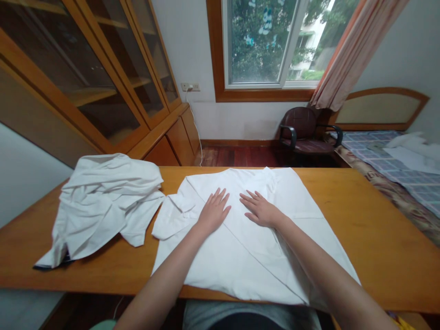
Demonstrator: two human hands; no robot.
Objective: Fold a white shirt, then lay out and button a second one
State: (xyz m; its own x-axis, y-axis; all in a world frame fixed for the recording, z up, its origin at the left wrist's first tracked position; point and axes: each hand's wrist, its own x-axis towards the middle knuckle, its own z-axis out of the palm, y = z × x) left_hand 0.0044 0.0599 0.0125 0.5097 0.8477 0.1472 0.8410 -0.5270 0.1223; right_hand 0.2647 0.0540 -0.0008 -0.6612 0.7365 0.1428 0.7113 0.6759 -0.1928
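A white garment (pixel 240 256) with a short sleeve folded at its left side lies spread on the wooden table, its lower edge at the table's front. Flat on its upper middle rests my left hand (pixel 215 211), fingers extended. My right hand (pixel 259 208) lies palm down a little to the right, fingers spread, on the same cloth. Neither hand grips anything. To the left, a second white cloth (pixel 106 201) sits in a loose crumpled heap, with a dark strip at its lower left corner.
The wooden table (pixel 385 247) reaches across the view. Beyond it stand a glass-door cabinet (pixel 144 123) on the left and a dark armchair (pixel 302 130) below the window. A bed (pixel 388 146) with a plaid cover is on the right. A white cord (pixel 195 119) hangs from a wall socket.
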